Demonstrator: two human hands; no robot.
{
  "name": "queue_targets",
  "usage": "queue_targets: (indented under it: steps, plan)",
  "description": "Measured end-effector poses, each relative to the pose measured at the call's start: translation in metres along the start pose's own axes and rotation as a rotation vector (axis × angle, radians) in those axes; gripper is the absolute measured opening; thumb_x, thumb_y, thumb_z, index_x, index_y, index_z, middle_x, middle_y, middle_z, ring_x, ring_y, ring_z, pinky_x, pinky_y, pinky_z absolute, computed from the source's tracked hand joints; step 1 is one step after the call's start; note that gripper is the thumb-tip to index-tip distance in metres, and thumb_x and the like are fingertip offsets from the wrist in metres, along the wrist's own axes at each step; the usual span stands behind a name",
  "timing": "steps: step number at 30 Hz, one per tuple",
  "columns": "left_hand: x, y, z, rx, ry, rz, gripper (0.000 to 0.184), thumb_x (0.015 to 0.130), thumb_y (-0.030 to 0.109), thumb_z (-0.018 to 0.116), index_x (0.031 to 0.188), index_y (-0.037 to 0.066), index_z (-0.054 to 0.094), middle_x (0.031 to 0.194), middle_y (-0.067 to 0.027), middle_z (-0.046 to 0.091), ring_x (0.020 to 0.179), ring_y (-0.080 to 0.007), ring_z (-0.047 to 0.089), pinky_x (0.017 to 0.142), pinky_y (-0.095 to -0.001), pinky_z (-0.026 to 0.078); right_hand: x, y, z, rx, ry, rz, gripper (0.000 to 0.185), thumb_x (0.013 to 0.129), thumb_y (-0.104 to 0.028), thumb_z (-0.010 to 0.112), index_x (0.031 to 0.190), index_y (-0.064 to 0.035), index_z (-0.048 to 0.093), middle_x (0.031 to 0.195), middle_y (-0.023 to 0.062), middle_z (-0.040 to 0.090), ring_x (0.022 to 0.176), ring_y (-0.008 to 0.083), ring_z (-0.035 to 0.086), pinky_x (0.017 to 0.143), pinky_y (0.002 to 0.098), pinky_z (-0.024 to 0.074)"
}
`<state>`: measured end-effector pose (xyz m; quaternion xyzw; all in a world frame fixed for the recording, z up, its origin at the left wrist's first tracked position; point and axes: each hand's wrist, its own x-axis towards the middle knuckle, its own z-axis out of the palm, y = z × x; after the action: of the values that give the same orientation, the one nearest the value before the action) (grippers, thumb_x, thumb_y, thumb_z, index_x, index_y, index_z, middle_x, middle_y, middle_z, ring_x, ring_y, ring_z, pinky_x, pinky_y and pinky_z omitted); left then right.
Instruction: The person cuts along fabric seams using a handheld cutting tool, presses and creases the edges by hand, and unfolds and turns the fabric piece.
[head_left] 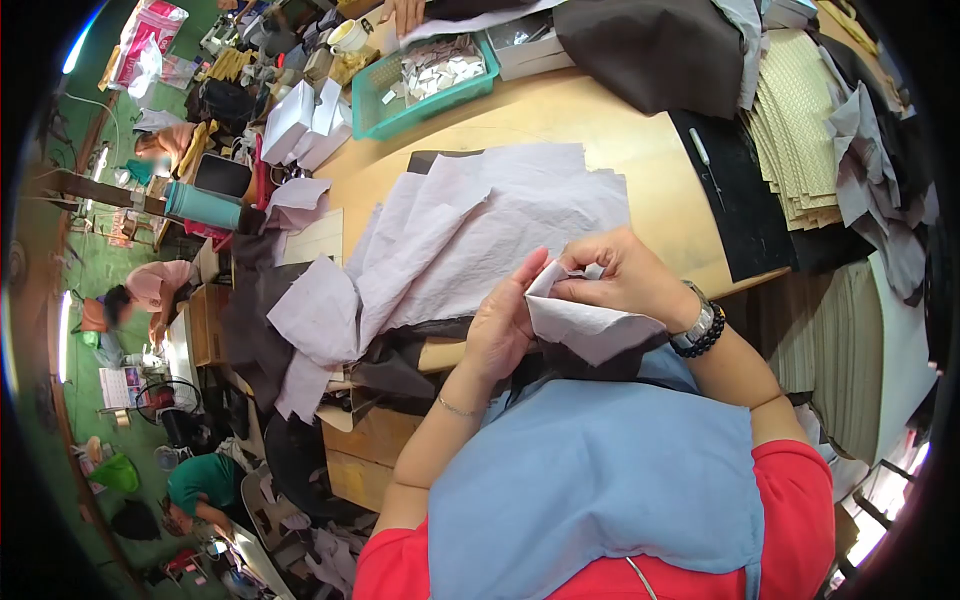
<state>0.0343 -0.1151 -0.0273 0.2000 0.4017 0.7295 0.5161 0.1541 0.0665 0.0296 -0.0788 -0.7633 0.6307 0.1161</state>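
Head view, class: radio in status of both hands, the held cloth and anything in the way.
Right hand pinching pale cloth; left hand at its edge. Cloth bent, in front of blue apron. Nothing seen blocking; more cloth pieces beyond.

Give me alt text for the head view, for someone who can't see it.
A right hand pinches a pale cloth, with the left hand against it, at a wooden table. Pale sheets lie layered ahead, with a green tray of white pieces beyond. At the left, a person in green bends forward.
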Motion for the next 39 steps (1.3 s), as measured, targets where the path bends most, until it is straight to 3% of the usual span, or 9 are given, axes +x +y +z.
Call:
queue_targets:
  steps: [6, 9, 13, 16, 21, 24, 31, 34, 39]
  plan:
    - [0.013, -0.005, -0.029, 0.182, -0.071, 0.083, 0.042, 0.097, 0.014, 0.063, 0.137, 0.004, 0.053, 0.139, -0.0098, 0.049, 0.122, -0.0198, 0.054, 0.103, -0.0345, 0.046, 0.000, 0.007, -0.001, -0.247, -0.036, -0.234, 0.014, 0.082, -0.009, 0.074, 0.094, -0.0017, 0.071, 0.076, 0.0122, 0.068, 0.067, 0.0188, 0.065, 0.064, 0.0300, 0.0492]
    - [0.014, -0.004, -0.027, 0.246, -0.039, 0.142, 0.060, 0.088, 0.016, 0.074, 0.140, 0.006, 0.046, 0.135, -0.0083, 0.048, 0.120, -0.0208, 0.056, 0.099, -0.0346, 0.049, -0.001, 0.013, 0.006, -0.144, 0.190, -0.279, 0.014, 0.082, -0.009, 0.074, 0.091, -0.0015, 0.069, 0.075, 0.0113, 0.065, 0.068, 0.0170, 0.063, 0.064, 0.0291, 0.0493]
    - [0.004, 0.001, 0.023, 0.468, -0.042, 0.309, 0.099, 0.073, 0.011, 0.087, 0.149, 0.008, 0.024, 0.145, -0.0090, 0.036, 0.124, -0.0219, 0.052, 0.097, -0.0341, 0.049, 0.000, 0.011, -0.004, -0.042, 0.242, -0.004, 0.015, 0.079, -0.010, 0.075, 0.086, -0.0016, 0.065, 0.074, 0.0109, 0.063, 0.068, 0.0152, 0.060, 0.065, 0.0284, 0.0491]
    - [0.004, -0.007, 0.028, 0.639, 0.070, 0.330, 0.077, 0.080, 0.000, 0.072, 0.145, 0.007, 0.032, 0.148, -0.0101, 0.032, 0.125, -0.0221, 0.050, 0.098, -0.0337, 0.047, -0.001, 0.009, -0.015, -0.117, 0.082, -0.042, 0.016, 0.082, -0.009, 0.073, 0.089, 0.0004, 0.062, 0.084, 0.0073, 0.065, 0.078, 0.0111, 0.059, 0.071, 0.0274, 0.0486]
    - [0.017, -0.011, -0.015, 0.543, 0.180, 0.329, 0.053, 0.091, 0.009, 0.062, 0.140, 0.007, 0.041, 0.137, -0.0087, 0.049, 0.120, -0.0167, 0.054, 0.097, -0.0298, 0.047, 0.003, 0.042, -0.004, -0.289, 0.116, -0.372, 0.033, 0.079, -0.013, 0.078, 0.106, -0.0010, 0.061, 0.096, 0.0135, 0.065, 0.086, 0.0282, 0.063, 0.079, 0.0358, 0.0514]
    - [0.025, 0.004, 0.008, -0.021, 0.426, 0.154, 0.039, 0.099, 0.026, 0.060, 0.131, 0.006, 0.052, 0.124, -0.0072, 0.060, 0.110, -0.0177, 0.061, 0.094, -0.0329, 0.050, 0.007, 0.012, -0.001, -0.326, 0.246, -0.344, 0.044, 0.074, -0.014, 0.083, 0.111, -0.0061, 0.060, 0.108, 0.0137, 0.064, 0.099, 0.0310, 0.062, 0.083, 0.0383, 0.0506]
    - [0.039, 0.013, 0.020, -0.191, 0.346, -0.048, 0.046, 0.098, 0.028, 0.063, 0.135, 0.003, 0.051, 0.129, -0.0091, 0.058, 0.119, -0.0202, 0.056, 0.101, -0.0360, 0.047, 0.029, -0.004, -0.013, -0.516, 0.241, -0.512, 0.043, 0.069, -0.016, 0.085, 0.106, -0.0078, 0.066, 0.110, 0.0112, 0.065, 0.099, 0.0292, 0.063, 0.083, 0.0379, 0.0514]
    - [0.036, 0.004, 0.014, 0.129, 0.131, 0.165, 0.048, 0.095, 0.024, 0.066, 0.135, 0.002, 0.051, 0.129, -0.0091, 0.058, 0.119, -0.0186, 0.055, 0.102, -0.0344, 0.045, 0.039, -0.005, -0.016, -0.543, 0.158, -0.471, 0.032, 0.073, -0.003, 0.076, 0.104, -0.0063, 0.068, 0.106, 0.0104, 0.068, 0.094, 0.0279, 0.065, 0.079, 0.0350, 0.0537]
    - [0.052, 0.011, 0.012, 0.377, 0.160, 0.038, 0.057, 0.087, 0.006, 0.073, 0.137, 0.001, 0.047, 0.128, -0.0059, 0.059, 0.117, -0.0148, 0.055, 0.102, -0.0305, 0.045, 0.046, 0.021, -0.023, -0.112, 0.243, -0.248, 0.020, 0.086, 0.006, 0.062, 0.105, -0.0001, 0.065, 0.099, 0.0094, 0.070, 0.090, 0.0151, 0.067, 0.078, 0.0268, 0.0529]
